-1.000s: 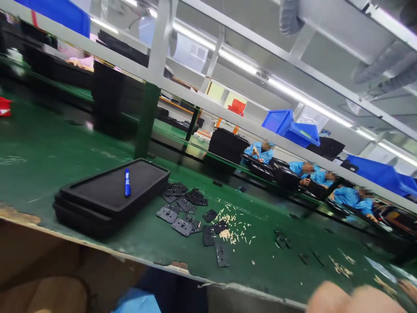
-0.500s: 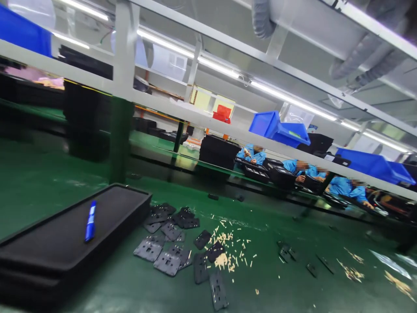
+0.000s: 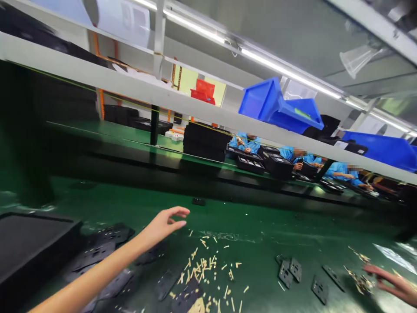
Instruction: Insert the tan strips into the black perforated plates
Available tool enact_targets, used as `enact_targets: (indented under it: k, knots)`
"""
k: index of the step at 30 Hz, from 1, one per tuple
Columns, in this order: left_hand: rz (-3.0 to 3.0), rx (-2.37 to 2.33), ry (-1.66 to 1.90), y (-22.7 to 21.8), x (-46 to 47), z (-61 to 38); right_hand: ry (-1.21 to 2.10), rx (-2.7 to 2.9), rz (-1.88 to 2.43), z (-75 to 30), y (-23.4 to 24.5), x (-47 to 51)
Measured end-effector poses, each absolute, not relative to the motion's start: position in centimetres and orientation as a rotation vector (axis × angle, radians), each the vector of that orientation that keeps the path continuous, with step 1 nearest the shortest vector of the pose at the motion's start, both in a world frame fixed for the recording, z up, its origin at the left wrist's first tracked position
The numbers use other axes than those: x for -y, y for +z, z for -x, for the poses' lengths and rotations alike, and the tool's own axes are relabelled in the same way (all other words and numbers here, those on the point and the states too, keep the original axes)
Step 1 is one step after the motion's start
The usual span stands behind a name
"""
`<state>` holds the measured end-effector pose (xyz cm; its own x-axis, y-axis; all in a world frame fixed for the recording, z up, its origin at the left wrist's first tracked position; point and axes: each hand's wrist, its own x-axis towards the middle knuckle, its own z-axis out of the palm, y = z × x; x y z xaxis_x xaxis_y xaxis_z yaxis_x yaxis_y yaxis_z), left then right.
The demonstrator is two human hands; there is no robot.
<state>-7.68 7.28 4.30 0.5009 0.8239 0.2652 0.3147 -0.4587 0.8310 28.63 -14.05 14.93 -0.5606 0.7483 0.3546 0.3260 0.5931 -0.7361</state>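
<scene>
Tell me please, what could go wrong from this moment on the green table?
First, the left hand is near many loose pale pieces; a low sweep might scatter them further. Second, its forearm crosses in front of black plates in this view; if lowered there, it could perhaps push them out of place.

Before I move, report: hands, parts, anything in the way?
Left hand open, empty. Right hand at the far-right pale strips, grip unclear. Black plates scattered on green bench. Left forearm partly hides some plates.
</scene>
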Motion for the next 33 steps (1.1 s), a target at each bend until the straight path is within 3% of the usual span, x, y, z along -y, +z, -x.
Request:
enact_targets:
  k: [3, 11, 20, 28, 33]
  knots:
    - [-2.125, -1.166, 0.918, 0.7, -14.3, 4.4, 0.875, 2.12, 0.829, -38.2, 15.5, 11.9]
    - [-2.309, -1.265, 0.731, -4.1, -23.4, -0.4, 1.032, 1.937, 0.965, -53.8, 8.4, 10.2]
    - [-2.431, -1.223, 0.587, -3.9, -25.5, -1.7, 1.201, 1.562, 0.992, -56.8, 9.4, 8.6]
    - [-2.422, -0.998, 0.359, -0.6, -15.1, -5.6, 0.995, 1.507, 1.085, -52.2, 5.4, 11.8]
    - [-2.328, -1.163, 0.738, -0.1, -15.8, -14.7, 0.817, 1.65, 1.149, -49.6, 4.4, 13.3]
